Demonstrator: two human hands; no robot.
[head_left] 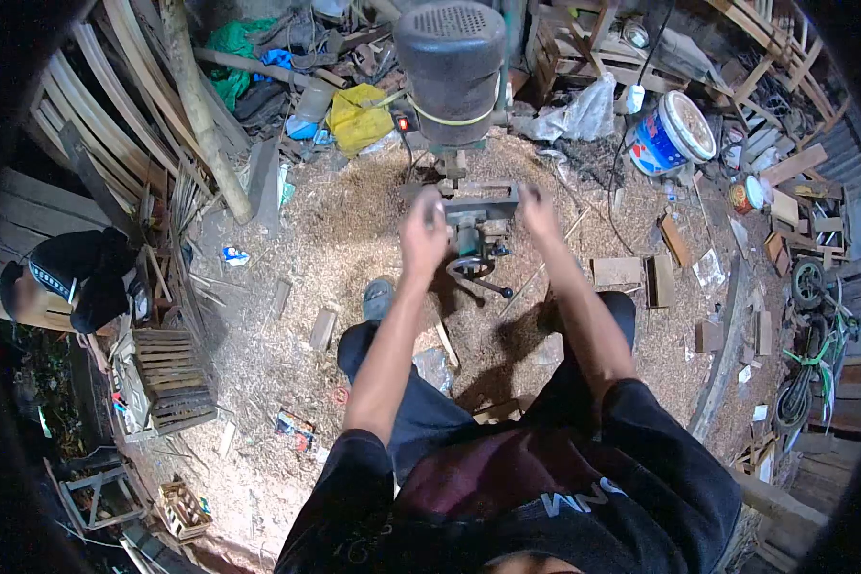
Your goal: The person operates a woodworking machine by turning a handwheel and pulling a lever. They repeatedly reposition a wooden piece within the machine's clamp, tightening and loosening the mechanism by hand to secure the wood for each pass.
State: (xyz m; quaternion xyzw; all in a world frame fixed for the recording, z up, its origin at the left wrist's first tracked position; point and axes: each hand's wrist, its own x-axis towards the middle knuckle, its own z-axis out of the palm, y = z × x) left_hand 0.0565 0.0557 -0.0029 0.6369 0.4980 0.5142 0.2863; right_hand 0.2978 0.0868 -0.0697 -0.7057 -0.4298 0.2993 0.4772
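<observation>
Left hand (pixel 423 234) and right hand (pixel 538 212) are closing around opposite ends of the metal block (pixel 480 205), arms stretching straight ahead. This block is sitting directly below the motor (pixel 450 67), with a white bucket (pixel 674 134) lying right of that motor.

Left arm: bare below a short dark sleeve, stretched forward and a little inward, elbow almost straight
Left hand (pixel 423 231): back turned up toward the camera, fingers bent forward, thumb on the inner side; blurred, so grip unclear
Right arm: bare, reaching forward, forearm slanting in toward the left arm
Right hand (pixel 538 212): back up, fingers curled forward and down, grip unclear
Wrists: both roughly straight, about level, hands near each other but apart
</observation>
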